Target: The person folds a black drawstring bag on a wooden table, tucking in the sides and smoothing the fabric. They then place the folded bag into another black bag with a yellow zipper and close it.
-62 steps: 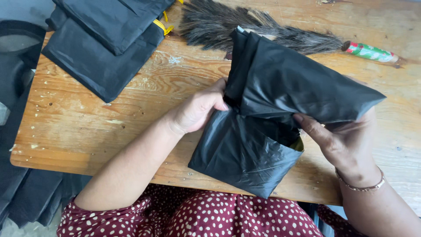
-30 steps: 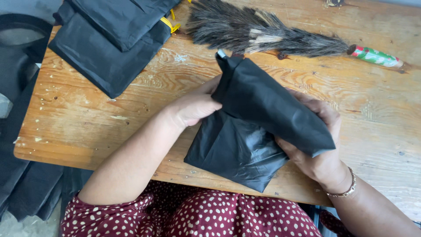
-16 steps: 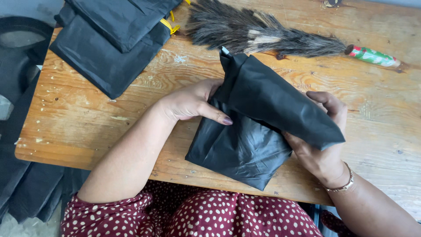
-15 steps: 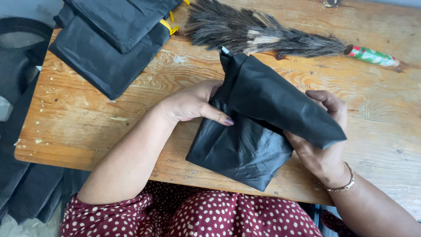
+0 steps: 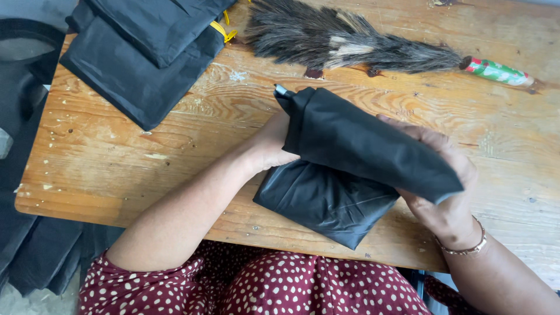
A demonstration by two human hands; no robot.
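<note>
Black bag (image 5: pixel 350 169) – gripped by left hand (image 5: pixel 274 143), right hand (image 5: pixel 449 192).

You have two hands in view: your left hand (image 5: pixel 274 146) and your right hand (image 5: pixel 446 192). Between them is one folded black bag (image 5: pixel 350 169). One stack of black bags (image 5: pixel 140 52) lies at the far left of the table; how many it holds you cannot tell. There is one feather duster (image 5: pixel 361 46), one wooden table (image 5: pixel 116 163), one bracelet (image 5: pixel 466 248), and two yellow ties (image 5: pixel 221 29) on the stack.
</note>
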